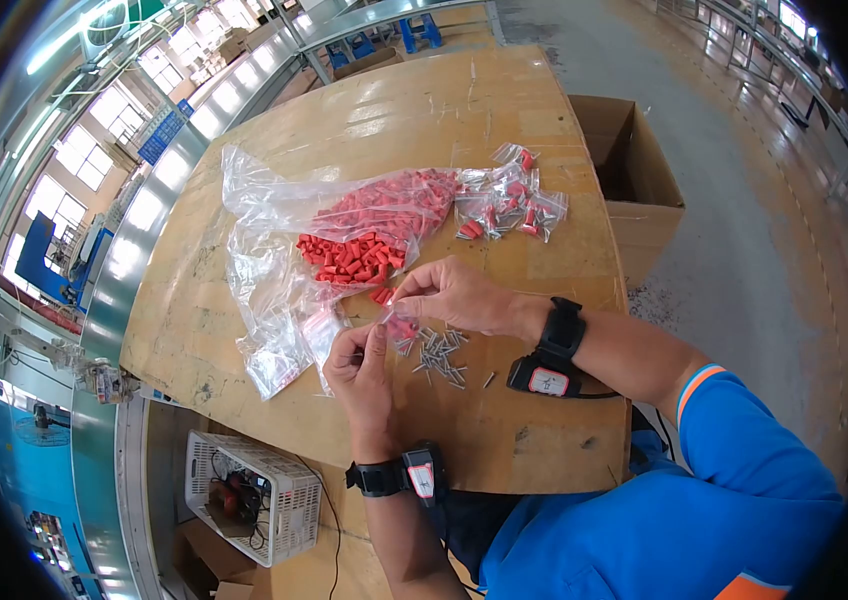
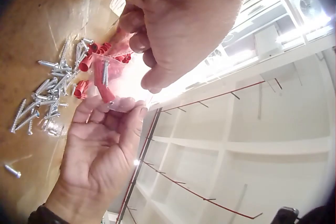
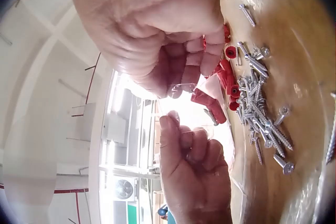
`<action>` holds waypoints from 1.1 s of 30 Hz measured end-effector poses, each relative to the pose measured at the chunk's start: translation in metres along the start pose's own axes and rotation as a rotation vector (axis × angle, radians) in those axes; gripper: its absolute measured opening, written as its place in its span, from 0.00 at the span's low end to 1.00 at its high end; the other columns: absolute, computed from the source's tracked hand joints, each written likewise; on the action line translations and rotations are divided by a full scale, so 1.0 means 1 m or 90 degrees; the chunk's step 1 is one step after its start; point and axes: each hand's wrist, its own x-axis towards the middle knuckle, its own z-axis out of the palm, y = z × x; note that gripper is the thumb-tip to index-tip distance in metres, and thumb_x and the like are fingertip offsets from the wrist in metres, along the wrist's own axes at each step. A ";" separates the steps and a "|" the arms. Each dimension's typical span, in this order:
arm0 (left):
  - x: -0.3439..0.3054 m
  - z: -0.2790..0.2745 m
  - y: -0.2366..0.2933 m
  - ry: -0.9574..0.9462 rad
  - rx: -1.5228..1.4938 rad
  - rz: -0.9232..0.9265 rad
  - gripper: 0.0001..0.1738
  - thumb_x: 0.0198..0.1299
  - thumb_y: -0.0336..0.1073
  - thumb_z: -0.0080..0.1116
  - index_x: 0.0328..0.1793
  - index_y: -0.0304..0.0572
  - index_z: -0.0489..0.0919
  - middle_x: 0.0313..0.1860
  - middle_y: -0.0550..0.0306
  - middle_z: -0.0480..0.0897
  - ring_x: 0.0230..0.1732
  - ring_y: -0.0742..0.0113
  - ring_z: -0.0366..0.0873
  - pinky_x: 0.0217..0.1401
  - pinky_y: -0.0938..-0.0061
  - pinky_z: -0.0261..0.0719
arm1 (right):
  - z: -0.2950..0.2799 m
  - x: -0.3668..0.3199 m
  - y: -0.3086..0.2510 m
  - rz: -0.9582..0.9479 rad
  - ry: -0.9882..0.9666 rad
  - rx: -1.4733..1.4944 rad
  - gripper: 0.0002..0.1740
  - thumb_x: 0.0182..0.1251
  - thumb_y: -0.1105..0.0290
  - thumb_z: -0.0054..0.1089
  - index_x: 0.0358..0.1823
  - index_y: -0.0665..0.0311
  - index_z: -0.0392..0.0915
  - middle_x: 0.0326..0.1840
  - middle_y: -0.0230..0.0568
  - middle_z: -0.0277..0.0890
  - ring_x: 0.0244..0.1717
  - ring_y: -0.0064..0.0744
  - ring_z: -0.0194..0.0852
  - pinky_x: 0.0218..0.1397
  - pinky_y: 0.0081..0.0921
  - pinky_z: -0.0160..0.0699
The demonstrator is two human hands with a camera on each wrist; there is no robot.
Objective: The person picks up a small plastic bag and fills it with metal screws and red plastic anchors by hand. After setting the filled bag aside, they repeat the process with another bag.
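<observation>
Between the two hands hangs a small clear zip bag (image 2: 108,79) with red plastic wall plugs and a silver screw (image 2: 105,71) inside. My left hand (image 1: 362,370) pinches one top corner between thumb and fingers. At the other top corner, my right hand (image 1: 459,297) pinches the bag's edge, fingers curled. Just beneath the hands, a pile of silver screws (image 1: 439,355) lies on the wooden table, one loose screw (image 1: 489,380) apart from it. A few loose red wall plugs (image 1: 382,295) lie beside the right fingertips.
A large clear plastic bag (image 1: 254,240) spills a heap of red plugs (image 1: 354,258) onto the table (image 1: 524,450). Filled small bags (image 1: 514,200) lie beyond the right hand; flat small bags (image 1: 279,370) lie left. A cardboard box (image 1: 644,225) stands right, a white crate (image 1: 289,510) lower left.
</observation>
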 end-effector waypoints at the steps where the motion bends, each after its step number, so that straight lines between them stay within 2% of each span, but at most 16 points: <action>1: -0.001 0.000 0.002 0.001 -0.020 -0.023 0.05 0.60 0.29 0.57 0.34 0.34 0.80 0.26 0.67 0.75 0.27 0.83 0.66 0.31 0.87 0.62 | 0.000 0.000 0.000 0.005 0.002 0.017 0.10 0.62 0.70 0.59 0.40 0.70 0.78 0.34 0.31 0.78 0.35 0.14 0.71 0.39 0.14 0.70; 2: -0.001 0.000 0.004 0.002 -0.041 -0.045 0.05 0.59 0.28 0.58 0.35 0.33 0.80 0.28 0.64 0.78 0.30 0.82 0.71 0.35 0.87 0.68 | 0.001 -0.001 0.000 0.009 0.004 0.033 0.10 0.62 0.70 0.59 0.40 0.70 0.78 0.34 0.31 0.78 0.35 0.14 0.71 0.39 0.14 0.70; 5: -0.001 0.006 0.012 0.015 -0.030 -0.075 0.04 0.58 0.27 0.58 0.36 0.32 0.80 0.28 0.65 0.77 0.30 0.82 0.71 0.35 0.87 0.69 | 0.001 -0.001 0.000 0.014 0.003 0.041 0.10 0.61 0.70 0.59 0.40 0.70 0.78 0.34 0.31 0.78 0.35 0.14 0.71 0.39 0.15 0.71; 8: 0.001 0.006 0.004 -0.005 0.001 -0.011 0.04 0.57 0.26 0.59 0.37 0.32 0.80 0.27 0.66 0.75 0.30 0.82 0.71 0.34 0.87 0.68 | 0.003 -0.002 -0.003 0.011 0.005 0.018 0.11 0.61 0.69 0.60 0.40 0.70 0.78 0.34 0.31 0.78 0.35 0.14 0.71 0.39 0.15 0.71; 12: 0.001 0.005 0.002 0.004 0.010 0.003 0.03 0.57 0.25 0.59 0.36 0.32 0.80 0.27 0.67 0.74 0.29 0.83 0.71 0.31 0.89 0.68 | 0.008 -0.006 -0.010 -0.029 0.009 -0.068 0.10 0.61 0.69 0.60 0.38 0.70 0.79 0.32 0.30 0.78 0.33 0.13 0.70 0.37 0.15 0.71; 18: 0.001 0.005 0.001 0.015 0.014 -0.006 0.02 0.56 0.25 0.60 0.33 0.33 0.79 0.26 0.67 0.75 0.26 0.84 0.69 0.29 0.89 0.66 | 0.011 -0.003 0.003 -0.076 0.032 -0.102 0.09 0.59 0.69 0.62 0.35 0.69 0.80 0.30 0.29 0.78 0.32 0.13 0.70 0.35 0.15 0.71; 21: 0.001 0.005 0.003 0.019 0.012 -0.008 0.02 0.56 0.25 0.60 0.33 0.33 0.78 0.26 0.67 0.75 0.26 0.85 0.69 0.28 0.89 0.66 | 0.011 -0.001 0.005 -0.086 0.042 -0.090 0.08 0.57 0.71 0.62 0.34 0.69 0.80 0.28 0.34 0.79 0.30 0.16 0.73 0.34 0.17 0.73; 26: 0.001 0.002 0.002 0.052 0.003 -0.004 0.03 0.56 0.26 0.60 0.33 0.33 0.79 0.26 0.68 0.76 0.25 0.85 0.68 0.28 0.89 0.65 | 0.005 0.000 0.002 -0.017 0.031 0.004 0.09 0.59 0.70 0.61 0.37 0.69 0.79 0.30 0.32 0.78 0.32 0.15 0.72 0.35 0.15 0.71; 33: 0.000 -0.003 0.002 0.046 -0.014 -0.080 0.04 0.57 0.28 0.59 0.34 0.34 0.80 0.27 0.68 0.77 0.26 0.85 0.67 0.29 0.89 0.64 | 0.000 -0.001 -0.005 0.025 0.037 0.032 0.10 0.60 0.70 0.61 0.38 0.70 0.79 0.33 0.32 0.78 0.34 0.16 0.72 0.40 0.15 0.72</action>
